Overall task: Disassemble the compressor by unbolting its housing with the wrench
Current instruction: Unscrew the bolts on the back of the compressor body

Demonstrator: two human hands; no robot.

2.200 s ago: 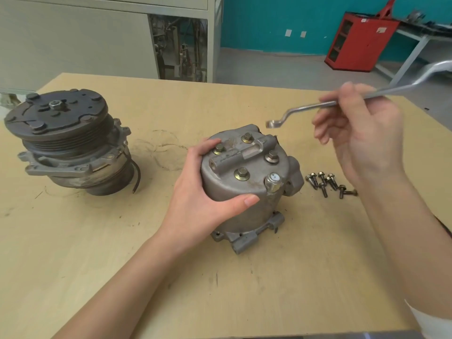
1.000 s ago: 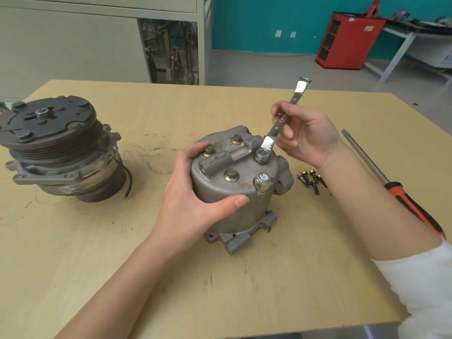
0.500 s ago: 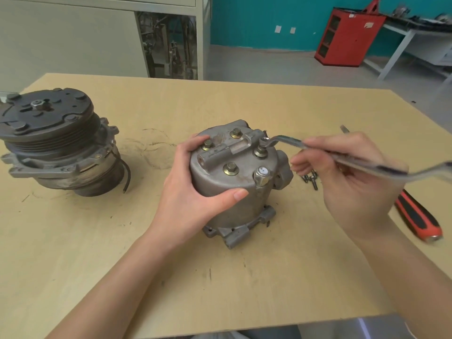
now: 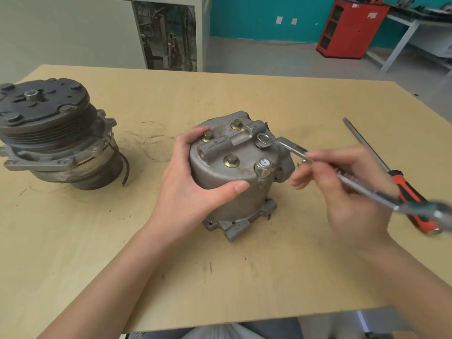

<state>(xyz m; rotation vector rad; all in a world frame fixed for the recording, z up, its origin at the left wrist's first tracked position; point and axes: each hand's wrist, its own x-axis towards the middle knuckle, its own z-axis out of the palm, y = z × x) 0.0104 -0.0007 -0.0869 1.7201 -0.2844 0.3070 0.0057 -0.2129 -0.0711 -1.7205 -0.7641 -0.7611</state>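
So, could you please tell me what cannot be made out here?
Head view:
Hex of the bolt: hidden inside the wrench ring.
Far end of the wrench: motion-blurred, cut by right edge.
Handle of the screwdriver: partly behind wrench and right hand.
Left wall of the housing: under the left hand.

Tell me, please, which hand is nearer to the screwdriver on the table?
Right. The right hand, holding the wrench, sits just beside the screwdriver; the left hand grips the housing, farther off to the left.
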